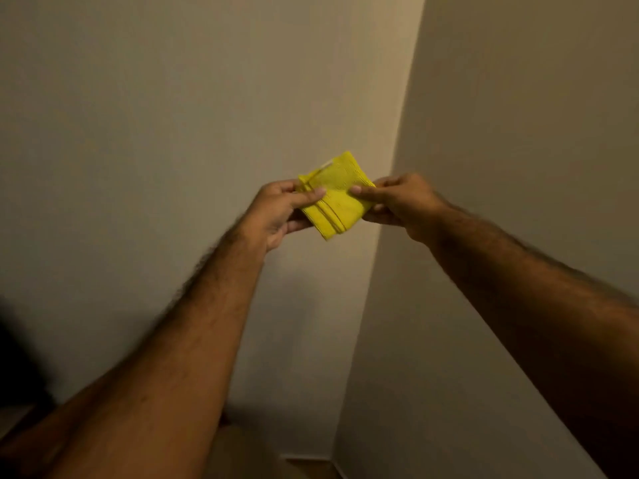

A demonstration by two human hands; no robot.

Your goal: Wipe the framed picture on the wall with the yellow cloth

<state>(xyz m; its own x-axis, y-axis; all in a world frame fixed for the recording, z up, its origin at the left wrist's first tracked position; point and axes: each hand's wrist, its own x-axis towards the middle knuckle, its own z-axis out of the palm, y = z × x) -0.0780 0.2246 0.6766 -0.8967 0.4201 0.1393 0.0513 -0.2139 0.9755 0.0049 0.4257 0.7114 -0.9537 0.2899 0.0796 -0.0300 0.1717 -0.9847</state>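
Bare walls (pixel 173 115) are filling the frame; left hand (pixel 276 212) and right hand (pixel 404 205) are pinching the folded yellow cloth (pixel 333 198) mid-frame, which risks unfolding; no picture is showing.

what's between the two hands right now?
Head view: only the folded yellow cloth, pinched by left hand and right hand.

Dim beige walls (pixel 138 115) meeting at a corner; wooden floor (pixel 242 454) below
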